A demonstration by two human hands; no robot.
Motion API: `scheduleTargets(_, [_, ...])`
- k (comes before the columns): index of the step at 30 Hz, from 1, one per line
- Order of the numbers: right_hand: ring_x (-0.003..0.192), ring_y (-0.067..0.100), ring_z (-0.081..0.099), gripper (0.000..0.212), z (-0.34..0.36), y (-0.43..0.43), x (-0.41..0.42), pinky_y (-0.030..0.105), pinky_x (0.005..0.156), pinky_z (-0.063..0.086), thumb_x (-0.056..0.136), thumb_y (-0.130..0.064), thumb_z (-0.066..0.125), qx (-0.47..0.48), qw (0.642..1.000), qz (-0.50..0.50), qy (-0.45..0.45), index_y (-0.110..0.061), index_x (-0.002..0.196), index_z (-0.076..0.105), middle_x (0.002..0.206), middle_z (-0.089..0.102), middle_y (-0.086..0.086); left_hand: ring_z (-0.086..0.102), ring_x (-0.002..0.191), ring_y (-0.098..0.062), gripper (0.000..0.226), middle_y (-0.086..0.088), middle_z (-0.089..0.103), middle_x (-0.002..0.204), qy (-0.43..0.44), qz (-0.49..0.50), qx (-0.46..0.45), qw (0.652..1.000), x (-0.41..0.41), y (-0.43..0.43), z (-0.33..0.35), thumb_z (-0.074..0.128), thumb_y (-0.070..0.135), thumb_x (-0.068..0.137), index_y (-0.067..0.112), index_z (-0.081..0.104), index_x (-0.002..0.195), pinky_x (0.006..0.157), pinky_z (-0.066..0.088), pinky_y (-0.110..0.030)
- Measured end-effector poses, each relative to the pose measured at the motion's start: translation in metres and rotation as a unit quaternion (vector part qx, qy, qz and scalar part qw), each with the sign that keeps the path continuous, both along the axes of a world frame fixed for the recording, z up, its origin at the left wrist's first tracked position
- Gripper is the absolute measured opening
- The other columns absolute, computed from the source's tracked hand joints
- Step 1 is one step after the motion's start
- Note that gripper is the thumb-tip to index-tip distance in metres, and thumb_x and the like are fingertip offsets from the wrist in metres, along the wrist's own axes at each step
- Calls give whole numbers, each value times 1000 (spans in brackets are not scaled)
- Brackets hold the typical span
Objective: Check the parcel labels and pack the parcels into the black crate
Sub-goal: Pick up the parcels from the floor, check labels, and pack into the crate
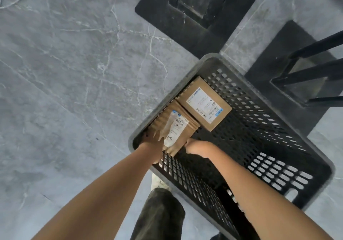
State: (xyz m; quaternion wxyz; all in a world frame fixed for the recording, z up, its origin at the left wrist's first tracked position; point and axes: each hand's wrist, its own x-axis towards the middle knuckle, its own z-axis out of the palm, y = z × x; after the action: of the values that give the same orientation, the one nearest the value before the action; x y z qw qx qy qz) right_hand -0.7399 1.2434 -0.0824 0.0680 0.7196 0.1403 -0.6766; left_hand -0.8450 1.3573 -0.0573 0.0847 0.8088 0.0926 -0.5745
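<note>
Inside the black crate, against its left wall, your right hand curls round the brown parcel. Your left hand touches it, fingers too blurred to tell. A second parcel touches it.

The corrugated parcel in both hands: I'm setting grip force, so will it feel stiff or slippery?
Probably stiff: the corrugated parcel shows straight edges between the left hand and right hand. Its ribbed wrap likely grips well; unlikely to roll.
</note>
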Motion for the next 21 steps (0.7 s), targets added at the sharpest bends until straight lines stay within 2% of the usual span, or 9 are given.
scheduleTargets(1, [88,20,51,43,-2,-2,9,31,75,40,98,-14,36,5,1000,14,-6,-5,140,36,95,50,8,-10,144,-34,67,-10,-10,158,18,7,3,1000,2,1,2,43,16,92,16,10,151,116,11,-50])
scheduleTargets(2, [81,18,50,43,2,-3,17,30,70,39,97,-16,35,6,1000,17,-12,-5,139,38,93,51,7,-9,144,-34,67,-11,-8,158,21,24,7,999,2,3,4,44,15,91,15,12,150,116,14,-49])
scheduleTargets(3, [85,19,53,46,5,-4,21,30,71,41,97,-18,35,19,999,20,-22,-7,142,36,102,55,9,-7,145,-34,67,-13,-5,157,21,25,10,999,2,4,7,45,14,91,15,13,150,116,18,-49])
scheduleTargets(5, [106,25,55,49,22,-11,26,31,82,46,98,-23,36,52,998,21,-33,-12,146,32,132,51,14,9,144,-35,62,-17,12,154,-16,32,12,999,4,5,21,47,12,91,11,22,147,110,31,-46])
scheduleTargets(7, [104,22,57,48,53,-17,30,30,78,47,98,-24,38,91,992,-56,-60,-16,144,36,136,50,13,32,135,-33,48,-14,35,143,-82,49,8,995,6,6,44,49,10,90,9,38,137,100,43,-41])
scheduleTargets(10, [115,24,55,44,114,-29,34,33,94,45,99,-21,37,133,970,-180,-96,-16,143,36,132,54,12,52,114,-26,34,-6,55,121,-184,76,-36,979,10,14,95,45,12,92,13,50,126,87,47,-36])
scheduleTargets(14, [102,18,61,43,219,-36,43,21,75,44,98,-18,37,182,942,-233,-156,-19,141,38,120,62,6,61,97,-23,31,-6,62,114,-250,144,-105,952,36,23,190,36,16,96,14,53,122,82,53,-38])
scheduleTargets(18, [108,18,61,34,340,-22,66,26,87,43,96,-17,40,258,916,-246,-186,-22,128,50,115,65,3,63,99,-24,32,-6,63,118,-325,178,-122,921,76,28,303,33,19,98,15,54,122,81,54,-41])
scheduleTargets(21, [100,13,64,30,438,-7,85,27,85,46,95,-17,41,325,889,-247,-209,-28,119,55,104,69,-2,60,99,-24,30,-5,63,114,-378,168,-114,903,106,29,396,35,20,97,17,56,119,81,50,-38])
